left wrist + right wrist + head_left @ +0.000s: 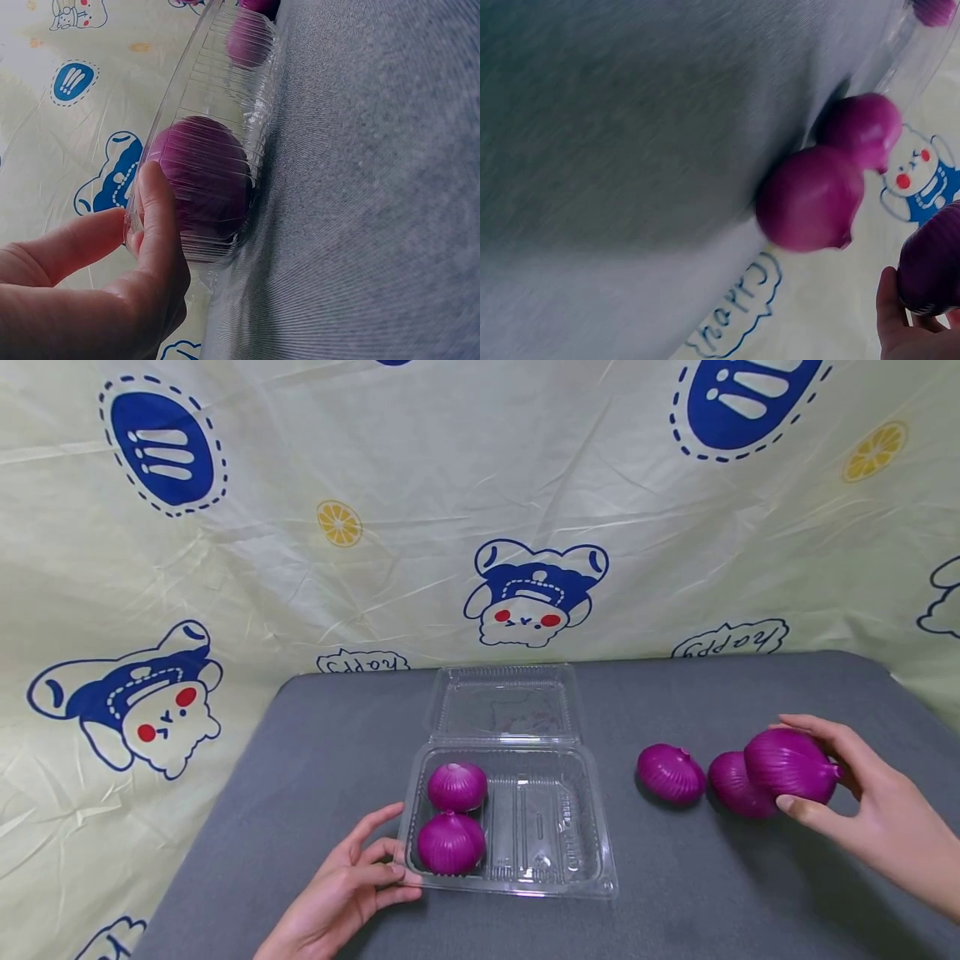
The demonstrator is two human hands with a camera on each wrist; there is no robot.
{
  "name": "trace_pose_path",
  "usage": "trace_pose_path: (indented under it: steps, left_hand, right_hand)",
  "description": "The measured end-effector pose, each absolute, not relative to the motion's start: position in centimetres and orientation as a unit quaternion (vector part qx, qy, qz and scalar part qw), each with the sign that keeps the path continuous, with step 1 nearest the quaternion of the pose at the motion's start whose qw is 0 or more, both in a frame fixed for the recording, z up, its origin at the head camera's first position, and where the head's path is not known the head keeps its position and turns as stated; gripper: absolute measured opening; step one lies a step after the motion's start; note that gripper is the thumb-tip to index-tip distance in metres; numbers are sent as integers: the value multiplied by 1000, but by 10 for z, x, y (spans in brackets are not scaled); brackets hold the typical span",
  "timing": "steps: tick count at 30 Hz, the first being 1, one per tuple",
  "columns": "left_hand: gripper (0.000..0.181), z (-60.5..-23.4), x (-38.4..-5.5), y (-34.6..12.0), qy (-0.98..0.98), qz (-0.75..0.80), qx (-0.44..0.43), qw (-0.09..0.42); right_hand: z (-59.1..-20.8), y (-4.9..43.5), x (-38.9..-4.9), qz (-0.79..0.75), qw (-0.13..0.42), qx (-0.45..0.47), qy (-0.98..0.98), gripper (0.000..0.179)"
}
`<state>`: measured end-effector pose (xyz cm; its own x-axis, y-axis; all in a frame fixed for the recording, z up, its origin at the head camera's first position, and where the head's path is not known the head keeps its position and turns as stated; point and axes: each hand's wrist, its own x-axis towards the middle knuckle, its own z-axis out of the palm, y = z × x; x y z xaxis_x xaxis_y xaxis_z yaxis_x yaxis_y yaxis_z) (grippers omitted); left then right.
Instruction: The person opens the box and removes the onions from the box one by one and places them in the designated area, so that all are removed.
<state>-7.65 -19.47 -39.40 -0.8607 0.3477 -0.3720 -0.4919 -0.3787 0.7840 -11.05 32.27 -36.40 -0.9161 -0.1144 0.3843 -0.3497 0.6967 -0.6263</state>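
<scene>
My right hand (873,793) grips a purple onion (791,766) between thumb and fingers, held above the table at the right. Below and beside it lie two more onions, one (738,785) partly covered by the held one and another (670,774) to its left. An open clear plastic clamshell box (540,887) stands in the middle. Along its left side sit two onions, a far one (456,787) and a near one (452,845). At the box's near left corner, my left hand (348,885) pinches the rim; in the left wrist view, thumb and finger meet on it.
The box's clear lid (504,703) is folded back toward the far edge of the grey cloth-covered table (330,735). Behind and to the left hangs a pale curtain (420,468) printed with blue cartoon figures and orange slices.
</scene>
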Motion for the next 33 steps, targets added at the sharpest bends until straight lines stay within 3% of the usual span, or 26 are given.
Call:
trace_pose_path:
  steps: [9, 23, 28, 33]
  left_hand:
    - [77, -395, -77, -195, 494, 829, -64, 254]
    - [77, -396, -77, -196, 489, 830, -70, 259]
    - [77, -396, -77, -196, 486, 832, -67, 260]
    - [77, -396, -77, -196, 487, 831, -67, 260]
  right_hand:
    - [-377, 353, -126, 307, 180, 88, -930, 79]
    - [-398, 392, -140, 286, 201, 117, -929, 75]
    - [-408, 401, -143, 274, 187, 123, -935, 74]
    - [-412, 404, -145, 275, 133, 115, -945, 74]
